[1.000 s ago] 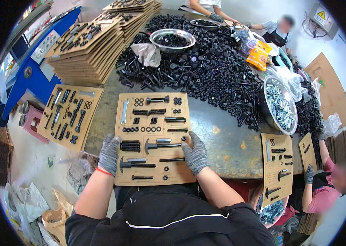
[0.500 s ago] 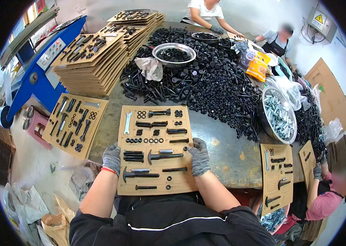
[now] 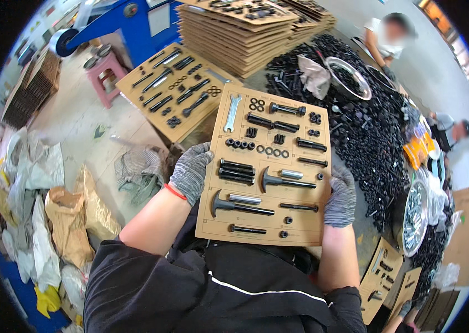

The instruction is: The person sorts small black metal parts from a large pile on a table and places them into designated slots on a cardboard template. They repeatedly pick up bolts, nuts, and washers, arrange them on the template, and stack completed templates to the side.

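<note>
In front of the person's torso (image 3: pixel 256 283), a cardboard panel (image 3: pixel 311 230) bears black hardware (image 3: pixel 289 110) and a wrench (image 3: pixel 232 114). The left hand (image 3: pixel 192 173) is closed on its left edge, and the right hand (image 3: pixel 340 197) grips the opposite edge. Beyond, beside a dark heap (image 3: pixel 351 139) of hardware, a steel bowl (image 3: pixel 365 92) holds small black parts (image 3: pixel 347 77); farther right, another metal bowl (image 3: pixel 426 211) contains silvery pieces (image 3: pixel 413 216).

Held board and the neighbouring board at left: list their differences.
The held board is gripped by the left hand and right hand; the neighbouring board lies unheld. The held board tilts slightly in view, the neighbouring board more sharply. Both are brown, carrying black hardware.
</note>
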A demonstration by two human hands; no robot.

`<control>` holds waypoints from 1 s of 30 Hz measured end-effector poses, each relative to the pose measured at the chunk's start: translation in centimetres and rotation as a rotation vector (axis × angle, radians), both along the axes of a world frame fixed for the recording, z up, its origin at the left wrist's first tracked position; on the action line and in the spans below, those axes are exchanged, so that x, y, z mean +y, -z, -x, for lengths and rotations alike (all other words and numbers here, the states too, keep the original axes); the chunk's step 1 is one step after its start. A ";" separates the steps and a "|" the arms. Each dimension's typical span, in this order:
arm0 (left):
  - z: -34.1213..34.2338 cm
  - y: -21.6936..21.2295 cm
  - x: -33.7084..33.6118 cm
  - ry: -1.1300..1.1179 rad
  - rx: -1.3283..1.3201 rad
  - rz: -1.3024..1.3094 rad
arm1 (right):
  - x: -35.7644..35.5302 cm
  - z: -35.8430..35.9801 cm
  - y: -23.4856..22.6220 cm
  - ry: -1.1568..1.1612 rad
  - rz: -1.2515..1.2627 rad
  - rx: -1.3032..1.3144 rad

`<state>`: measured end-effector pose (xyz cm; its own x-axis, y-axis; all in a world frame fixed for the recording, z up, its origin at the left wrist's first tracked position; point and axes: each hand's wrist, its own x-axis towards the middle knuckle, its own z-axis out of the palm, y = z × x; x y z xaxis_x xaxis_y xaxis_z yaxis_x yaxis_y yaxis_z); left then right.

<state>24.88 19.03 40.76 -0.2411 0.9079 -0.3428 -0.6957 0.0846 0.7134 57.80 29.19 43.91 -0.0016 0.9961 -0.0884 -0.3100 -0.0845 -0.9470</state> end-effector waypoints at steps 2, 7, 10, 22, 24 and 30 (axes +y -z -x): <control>1.6 -0.4 -1.3 -0.024 -0.013 -0.005 | 1.6 1.7 -0.4 -0.101 0.009 -0.034; 4.8 -1.2 -3.9 -0.178 0.053 -0.108 | 5.3 7.9 -1.8 -0.310 0.039 -0.067; 7.6 0.9 -4.9 -0.278 0.114 -0.144 | 8.9 12.2 -0.8 -0.463 0.000 -0.109; 14.1 3.2 -0.7 -0.671 0.157 -0.114 | 21.0 32.3 0.1 -0.742 -0.094 -0.300; 15.7 3.7 1.0 -0.690 0.138 -0.077 | 21.6 35.3 -1.2 -0.742 0.009 -0.294; 19.9 6.1 4.6 -0.755 0.130 -0.132 | 25.6 42.4 0.6 -0.749 -0.070 -0.342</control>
<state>4.95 23.59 34.66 -0.8415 0.5128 -0.1699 -0.4412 -0.4708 0.7640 15.41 54.81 43.26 -0.6519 0.7449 -0.1417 0.1108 -0.0913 -0.9896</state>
